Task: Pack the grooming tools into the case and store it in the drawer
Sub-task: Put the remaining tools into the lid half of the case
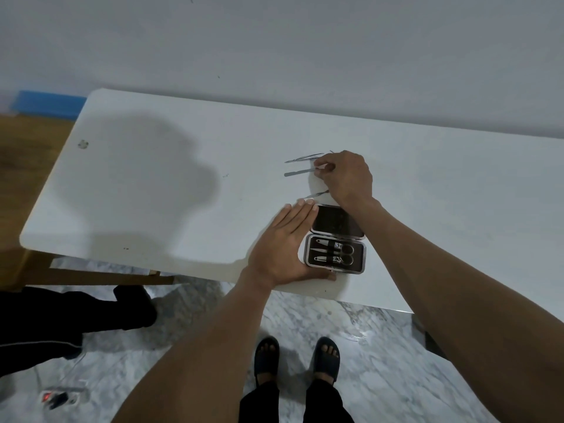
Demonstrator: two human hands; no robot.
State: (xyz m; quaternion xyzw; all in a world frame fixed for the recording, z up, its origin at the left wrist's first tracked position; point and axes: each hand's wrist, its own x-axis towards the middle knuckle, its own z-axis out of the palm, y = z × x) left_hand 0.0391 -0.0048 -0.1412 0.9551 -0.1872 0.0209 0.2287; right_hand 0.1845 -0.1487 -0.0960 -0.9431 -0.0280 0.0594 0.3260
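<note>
A dark grooming case point(335, 239) lies open near the front edge of the white table point(152, 184), with scissors, a clipper and a file in its lower half. My left hand point(283, 248) rests flat against the case's left side, fingers together. Beyond the case, my right hand point(345, 175) pinches the end of a thin metal file point(299, 172). Tweezers point(302, 157) lie just behind it. Another slim metal tool point(316, 194) lies between my right hand and the case, partly hidden under my wrist.
The table stands against a pale wall. Below its front edge are a marble floor and my feet in dark sandals point(296, 358). Another person's dark-trousered leg point(76, 315) is at the left. A small device point(58, 398) lies on the floor.
</note>
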